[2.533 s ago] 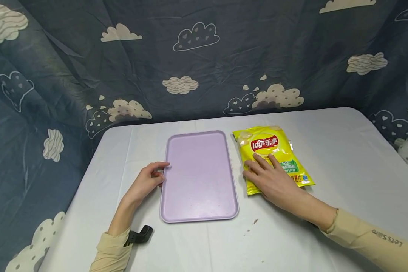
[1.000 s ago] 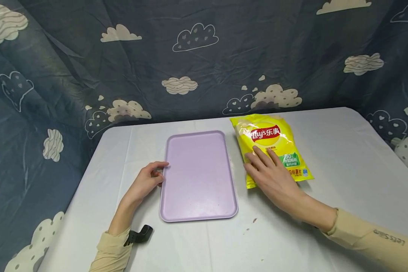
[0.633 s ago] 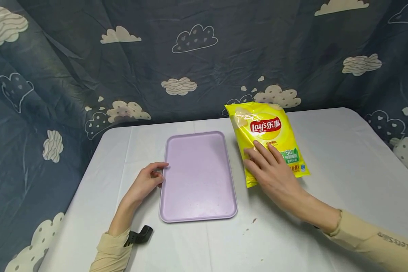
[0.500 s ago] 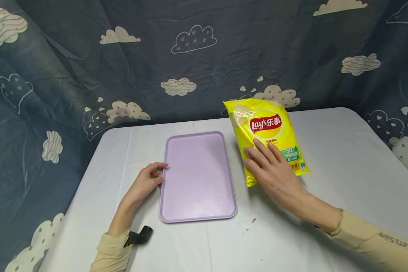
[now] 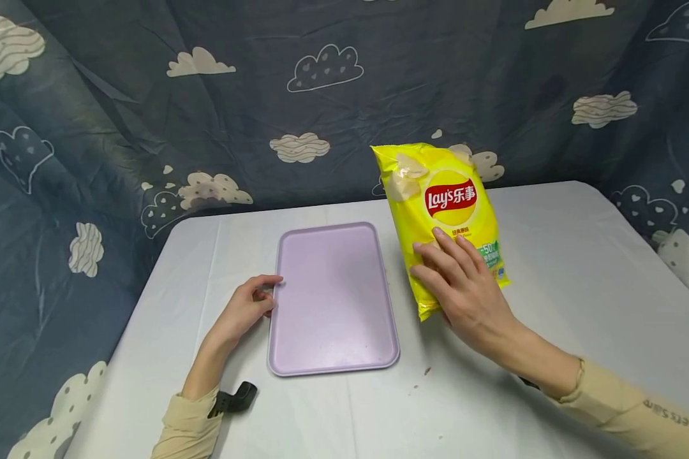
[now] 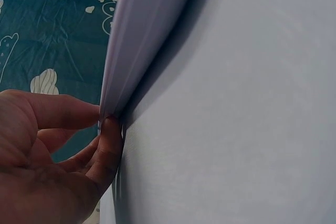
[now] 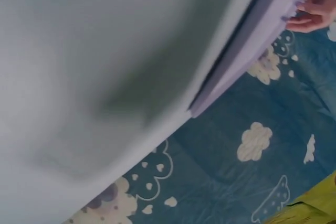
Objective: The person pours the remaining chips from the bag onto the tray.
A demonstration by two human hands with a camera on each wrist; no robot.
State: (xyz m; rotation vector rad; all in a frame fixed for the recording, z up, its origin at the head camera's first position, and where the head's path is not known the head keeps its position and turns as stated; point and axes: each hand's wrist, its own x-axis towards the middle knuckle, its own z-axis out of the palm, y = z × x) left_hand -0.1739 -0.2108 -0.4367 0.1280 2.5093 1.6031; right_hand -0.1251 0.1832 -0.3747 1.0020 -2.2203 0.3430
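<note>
In the head view my right hand (image 5: 471, 296) grips the lower left part of a yellow Lay's bag of potato chips (image 5: 450, 191). The bag is tilted up, its top end overlapping the backdrop, and a shadow lies on the cloth below. My thumb is hidden behind the bag. Only a corner of the chip bag (image 7: 307, 208) shows in the right wrist view. At the left rim of a flat lilac tray (image 5: 333, 299), my left hand (image 5: 247, 303) pinches the edge. The left wrist view has fingers on both sides of the rim of the tray (image 6: 142, 35).
A white cloth (image 5: 321, 421) covers the table, with a few small dark crumbs (image 5: 427, 371) in front of the tray's right corner. Behind it hangs a dark blue curtain (image 5: 235, 102) with cloud prints. A black wrist device (image 5: 238, 397) sits on the left wrist.
The chip bag has gone from lying on the table right of the tray to being lifted and tilted up by my right hand. My left hand and the tray have stayed in place.
</note>
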